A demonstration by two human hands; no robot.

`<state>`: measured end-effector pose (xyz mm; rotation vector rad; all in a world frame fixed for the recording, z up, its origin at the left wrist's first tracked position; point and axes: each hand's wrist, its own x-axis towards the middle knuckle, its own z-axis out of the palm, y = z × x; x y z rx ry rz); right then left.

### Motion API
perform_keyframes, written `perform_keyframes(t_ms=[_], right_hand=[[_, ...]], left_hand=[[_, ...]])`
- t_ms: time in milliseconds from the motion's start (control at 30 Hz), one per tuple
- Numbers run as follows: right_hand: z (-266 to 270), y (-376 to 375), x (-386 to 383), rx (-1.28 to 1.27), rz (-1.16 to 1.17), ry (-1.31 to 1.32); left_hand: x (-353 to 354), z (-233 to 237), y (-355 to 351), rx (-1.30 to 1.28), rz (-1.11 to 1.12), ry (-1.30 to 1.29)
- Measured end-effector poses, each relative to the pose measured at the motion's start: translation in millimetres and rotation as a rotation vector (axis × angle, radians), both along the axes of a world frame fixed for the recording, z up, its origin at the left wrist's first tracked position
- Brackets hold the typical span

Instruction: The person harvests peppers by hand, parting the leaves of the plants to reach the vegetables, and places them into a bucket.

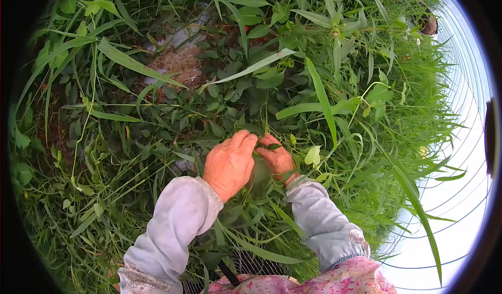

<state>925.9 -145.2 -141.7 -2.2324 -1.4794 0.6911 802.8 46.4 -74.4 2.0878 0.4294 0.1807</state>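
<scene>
My left hand is closed, its fingertips bunched together among the dark green leafy plants. Just to its right, and almost touching it, my right hand has its fingers curled around the foliage, with a small leaf at the fingertips. A thin stem rises just above the two hands. What the left fingers grip is hidden behind them. Both forearms wear pale grey sleeves, and pink flowered cloth shows at the bottom edge.
Long grass blades arch over the plants. Dry straw and pale sheeting show through near the top. Black netting lies below my hands. A hooped translucent cover curves along the right. A brown rounded object sits at the upper right.
</scene>
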Motion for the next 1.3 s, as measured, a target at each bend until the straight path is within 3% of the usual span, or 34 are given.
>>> perform_keyframes(t_ms=[33, 67, 167, 200, 333, 433, 600, 700, 867, 967, 1067, 1200, 1300], right_hand=[[1.1, 1.9, -3.1, -0.017, 0.011, 0.029], [4.3, 2.8, -7.3, -0.008, -0.002, 0.078], [18.9, 8.1, 2.6, -0.134, -0.384, 0.467], [25.1, 10.8, 11.8, -0.083, -0.508, 0.629], [97.2, 78.9, 40.8, -0.537, -0.16, -0.014], [90.9, 111.0, 67.9, -0.192, -0.766, 0.502], [4.6, 132.1, 137.9, 0.27, -1.054, 0.768], [-9.9, 153.8, 143.1, 0.402, -1.019, 0.622], [15.2, 147.0, 139.7, 0.506, -1.134, 0.708], [37.0, 140.4, 139.1, 0.396, -1.06, 0.644], [44.5, 147.0, 149.6, 0.261, -1.078, 0.754], [34.0, 141.6, 159.8, 0.333, -1.042, 0.84], [63.6, 128.4, 131.5, 0.356, -0.805, 0.917]], left_hand=[[7.0, -3.8, -4.4, -0.007, 0.028, -0.071], [11.2, -11.7, -13.9, -0.026, -0.03, 0.065], [14.6, -26.3, -47.5, -0.13, -0.173, 0.51], [10.2, -31.8, -59.5, -0.185, -0.173, 0.499], [7.9, -38.8, -81.9, -0.16, -0.294, 0.432], [11.2, -46.7, -94.8, -0.142, -0.364, 0.447], [10.1, -49.0, -101.1, -0.229, -0.332, 0.513], [2.1, -59.6, -106.0, -0.176, -0.309, 0.457], [-0.4, -62.8, -105.1, -0.185, -0.295, 0.399], [-3.6, -63.4, -103.7, -0.198, -0.267, 0.363], [-2.7, -62.0, -102.4, -0.162, -0.297, 0.393], [-7.9, -65.9, -106.3, -0.169, -0.278, 0.402], [-2.0, -63.7, -105.7, -0.173, -0.265, 0.397]])
